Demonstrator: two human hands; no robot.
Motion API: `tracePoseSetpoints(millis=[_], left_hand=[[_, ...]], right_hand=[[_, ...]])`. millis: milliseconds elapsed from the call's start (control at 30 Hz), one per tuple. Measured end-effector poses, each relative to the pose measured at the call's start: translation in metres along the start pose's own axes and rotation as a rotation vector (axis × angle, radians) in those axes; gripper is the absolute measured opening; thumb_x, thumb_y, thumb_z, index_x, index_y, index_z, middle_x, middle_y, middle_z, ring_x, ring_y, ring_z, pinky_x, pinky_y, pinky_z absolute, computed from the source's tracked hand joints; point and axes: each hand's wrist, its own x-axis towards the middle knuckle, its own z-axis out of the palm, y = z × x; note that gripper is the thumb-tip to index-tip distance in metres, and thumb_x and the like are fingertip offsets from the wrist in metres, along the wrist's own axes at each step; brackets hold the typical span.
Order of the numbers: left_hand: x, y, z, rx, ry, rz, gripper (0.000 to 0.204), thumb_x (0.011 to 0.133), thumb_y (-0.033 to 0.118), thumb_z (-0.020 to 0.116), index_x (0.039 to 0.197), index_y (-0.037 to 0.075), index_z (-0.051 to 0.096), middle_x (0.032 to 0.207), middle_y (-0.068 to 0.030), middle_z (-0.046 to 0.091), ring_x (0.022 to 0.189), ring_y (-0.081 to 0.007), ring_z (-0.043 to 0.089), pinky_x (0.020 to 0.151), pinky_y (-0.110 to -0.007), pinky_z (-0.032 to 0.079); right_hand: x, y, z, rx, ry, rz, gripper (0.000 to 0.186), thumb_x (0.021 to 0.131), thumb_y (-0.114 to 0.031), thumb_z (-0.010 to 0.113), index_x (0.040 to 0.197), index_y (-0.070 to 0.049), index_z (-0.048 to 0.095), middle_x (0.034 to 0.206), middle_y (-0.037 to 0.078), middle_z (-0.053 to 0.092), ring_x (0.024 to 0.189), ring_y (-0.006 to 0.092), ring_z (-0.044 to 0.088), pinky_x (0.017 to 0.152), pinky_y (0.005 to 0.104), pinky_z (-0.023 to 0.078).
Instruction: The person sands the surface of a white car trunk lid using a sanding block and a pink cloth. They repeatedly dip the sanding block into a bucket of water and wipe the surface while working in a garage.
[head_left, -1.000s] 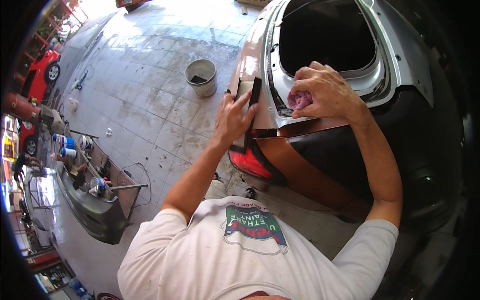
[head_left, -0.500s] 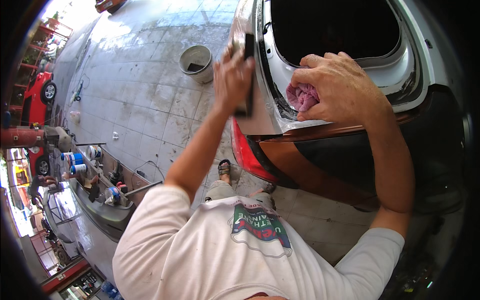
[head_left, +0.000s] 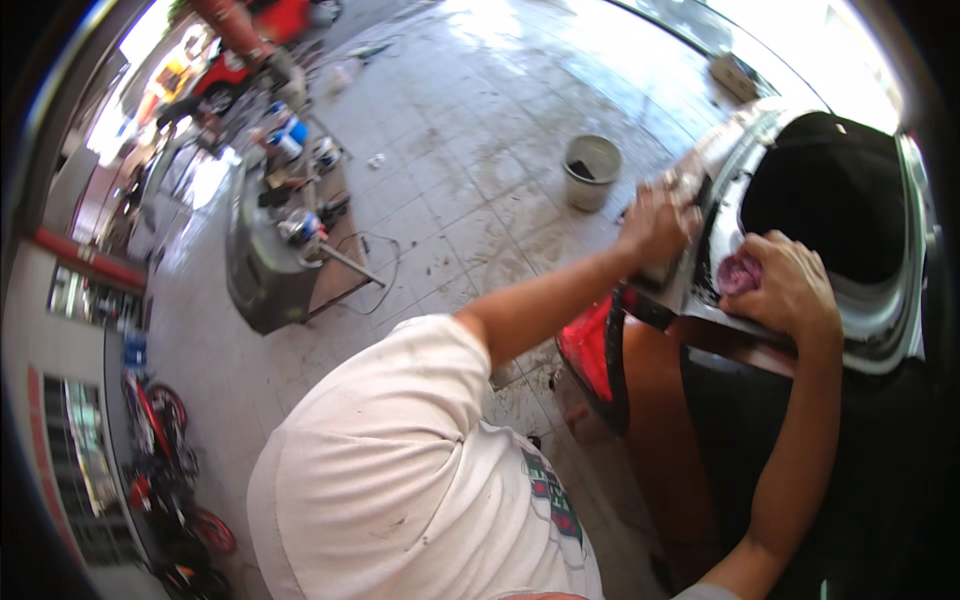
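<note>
My left hand (head_left: pixel 660 222) is closed over a long dark sanding block (head_left: pixel 658 272), pressed against the car's rear pillar panel. Fingers and blur hide most of the block. My right hand (head_left: pixel 793 283) grips a crumpled pink cloth (head_left: pixel 739 274) at the lower corner of the window opening. That opening has a silvery bare frame (head_left: pixel 868 290) around dark glass or a dark interior. Below the hands are a red tail light (head_left: pixel 590 352) and a brown and black body panel (head_left: pixel 660 410).
A grey bucket (head_left: pixel 592 185) with something dark inside stands on the tiled floor beyond my left hand. At left, a bumper (head_left: pixel 262 265) lies by a bench (head_left: pixel 335 235) with cans and tools. A motorcycle (head_left: pixel 165 430) and a red car (head_left: pixel 222 75) stand farther off.
My view has swung to the left, so the car and bucket now sit farther right. My left hand remains on the block at the panel; my right still holds the pink cloth.
</note>
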Motion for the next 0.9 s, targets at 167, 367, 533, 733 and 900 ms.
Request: tracePoseSetpoints(millis=[167,367,533,733,900], left_hand=[[-0.079,0.06,-0.092,-0.203,-0.219,-0.097,0.059,0.102,0.04,0.063,0.149,0.004,0.066,0.161,-0.0185,0.056,0.144,-0.0417,0.052,0.122,-0.051,0.035],[0.016,0.018,-0.034,-0.079,-0.341,-0.418,0.062,0.107,0.045,0.056,0.157,0.008,0.058,0.164,-0.0162,0.054,0.157,-0.0381,0.043,0.134,-0.059,0.018],[-0.09,0.09,-0.091,-0.253,-0.298,-0.161,0.063,0.105,0.042,0.062,0.159,0.011,0.057,0.166,-0.0132,0.053,0.152,-0.0528,0.038,0.129,-0.06,0.029],[-0.028,-0.029,-0.046,-0.13,-0.171,-0.045,0.056,0.105,0.042,0.061,0.154,0.013,0.063,0.159,-0.0142,0.061,0.145,-0.0307,0.057,0.124,-0.054,0.033],[-0.015,0.003,-0.041,-0.153,-0.216,-0.126,0.062,0.105,0.044,0.059,0.149,0.0,0.063,0.157,-0.0203,0.06,0.138,-0.0366,0.061,0.123,-0.05,0.035]], right_hand=[[-0.003,-0.004,0.001,-0.034,-0.028,0.021,0.055,0.067,-0.037,0.096,0.111,-0.012,0.076,0.112,0.015,0.071,0.115,0.0385,0.068,0.1,0.0523,0.05],[-0.001,-0.009,0.001,-0.064,0.002,-0.055,0.055,0.065,-0.032,0.095,0.111,-0.01,0.076,0.109,0.015,0.071,0.11,0.0385,0.07,0.097,0.0512,0.053],[-0.005,0.01,0.008,-0.058,-0.01,0.002,0.056,0.065,-0.033,0.094,0.114,-0.011,0.075,0.111,0.013,0.072,0.111,0.0381,0.07,0.098,0.0514,0.053],[0.003,-0.006,-0.003,-0.068,-0.031,-0.034,0.058,0.067,-0.045,0.094,0.114,-0.015,0.077,0.116,0.014,0.071,0.116,0.0391,0.068,0.101,0.0538,0.049],[-0.004,-0.002,-0.009,-0.048,-0.097,0.066,0.061,0.071,-0.05,0.091,0.122,-0.02,0.078,0.12,0.013,0.071,0.119,0.0371,0.068,0.105,0.0509,0.048]])
